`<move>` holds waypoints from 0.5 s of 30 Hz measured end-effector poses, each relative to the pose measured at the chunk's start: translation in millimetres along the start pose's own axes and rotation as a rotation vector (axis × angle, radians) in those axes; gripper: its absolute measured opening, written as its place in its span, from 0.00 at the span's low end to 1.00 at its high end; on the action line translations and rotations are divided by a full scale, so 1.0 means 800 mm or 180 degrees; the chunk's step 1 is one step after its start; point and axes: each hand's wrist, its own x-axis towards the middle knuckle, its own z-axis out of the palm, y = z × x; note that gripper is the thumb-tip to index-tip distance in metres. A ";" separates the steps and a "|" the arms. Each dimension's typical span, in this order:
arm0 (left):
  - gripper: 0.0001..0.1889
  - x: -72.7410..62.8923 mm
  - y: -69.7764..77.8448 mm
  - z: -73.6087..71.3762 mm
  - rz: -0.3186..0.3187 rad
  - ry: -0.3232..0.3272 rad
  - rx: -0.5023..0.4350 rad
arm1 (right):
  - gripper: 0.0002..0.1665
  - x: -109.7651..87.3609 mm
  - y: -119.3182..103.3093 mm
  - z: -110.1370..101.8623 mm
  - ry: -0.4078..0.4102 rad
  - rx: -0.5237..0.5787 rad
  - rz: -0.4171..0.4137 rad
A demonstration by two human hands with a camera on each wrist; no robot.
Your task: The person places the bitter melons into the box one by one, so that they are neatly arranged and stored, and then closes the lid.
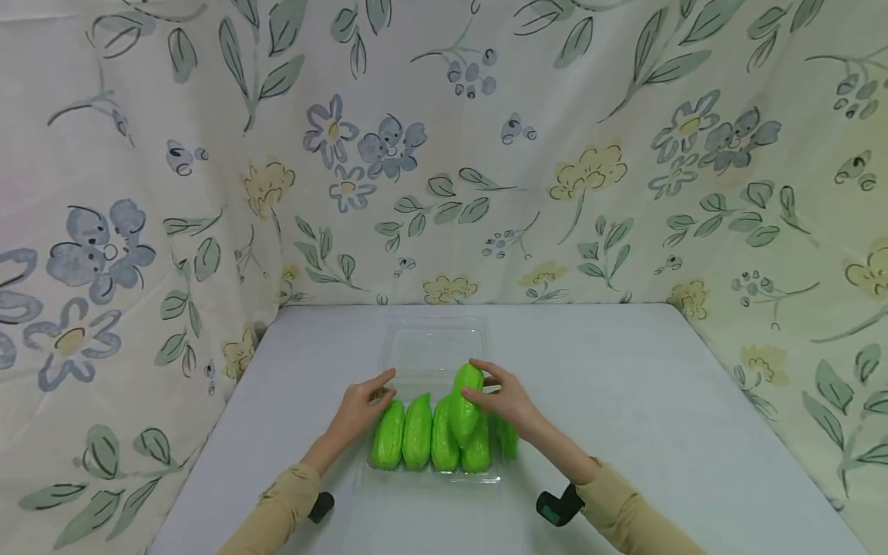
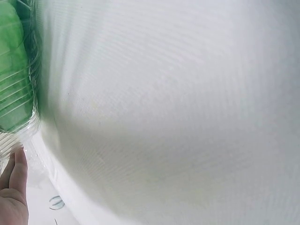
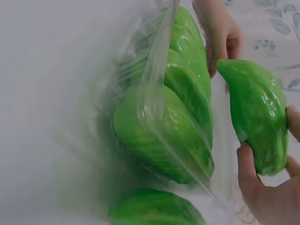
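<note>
My right hand (image 1: 509, 401) pinches a shiny green ribbed fruit (image 1: 469, 397) with a pointed tip, thumb on one side and fingers on the other. In the right wrist view this fruit is raised apart from the others, tip toward the container. Below it, several similar green fruits (image 1: 418, 435) lie side by side in a clear plastic container (image 1: 479, 478). My left hand (image 1: 364, 405) is at the container's far left corner, thumb and index finger apart. In the left wrist view, its fairly straight fingertips (image 2: 19, 157) meet the clear plastic.
The container's clear lid (image 1: 437, 347) lies folded back behind it. One more green fruit (image 1: 509, 441) lies on the white table (image 1: 610, 385) just right of the container. A floral curtain (image 1: 444, 154) hangs behind and at both sides.
</note>
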 end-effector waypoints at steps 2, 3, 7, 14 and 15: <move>0.21 0.000 0.001 0.000 -0.0020 0.0013 0.0009 | 0.34 0.000 0.000 0.005 -0.0030 0.0017 0.0010; 0.21 -0.001 0.002 0.000 -0.0038 0.0012 0.0029 | 0.34 0.001 0.000 0.007 -0.0046 0.0011 0.0018; 0.21 -0.001 0.005 0.000 -0.0097 0.0016 0.0031 | 0.36 0.003 0.004 0.017 -0.0157 0.0035 0.0024; 0.21 -0.001 0.003 0.002 -0.0081 0.0019 -0.0043 | 0.36 0.007 0.005 0.036 -0.0230 0.0072 -0.0032; 0.21 0.000 0.002 0.002 -0.0072 0.0020 -0.0065 | 0.35 0.008 0.004 0.039 -0.0233 0.0088 -0.0034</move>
